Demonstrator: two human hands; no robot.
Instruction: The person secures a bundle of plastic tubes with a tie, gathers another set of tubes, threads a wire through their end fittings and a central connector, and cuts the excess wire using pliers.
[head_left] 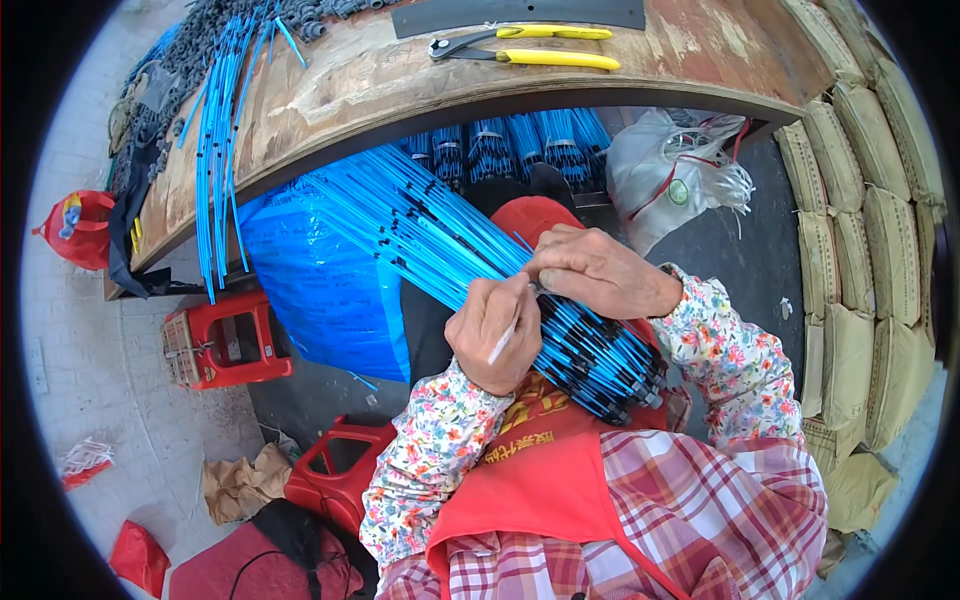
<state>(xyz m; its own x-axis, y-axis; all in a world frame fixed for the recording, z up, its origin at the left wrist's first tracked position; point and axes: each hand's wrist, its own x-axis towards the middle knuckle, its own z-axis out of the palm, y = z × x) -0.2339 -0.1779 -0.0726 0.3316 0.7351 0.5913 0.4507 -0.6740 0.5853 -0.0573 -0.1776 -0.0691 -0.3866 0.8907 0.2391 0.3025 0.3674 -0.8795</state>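
head-worn fisheye view, looking steeply down, from close above

On 2 bent arms [725,350], the left hand [495,335] and right hand [600,270] meet, fingers curled.

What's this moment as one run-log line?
left hand: holding white strip; right hand: beside left; blue rod bundle: by both hands; yellow-handled pliers: on workbench

- Upper left: bare tabletop [350,90] left a gap between the blue strips [215,160] and pliers [530,58].
- Centre: the blue bundle [430,225] blocked passage.
- Right edge: stacked sacks [890,260] formed a wall.
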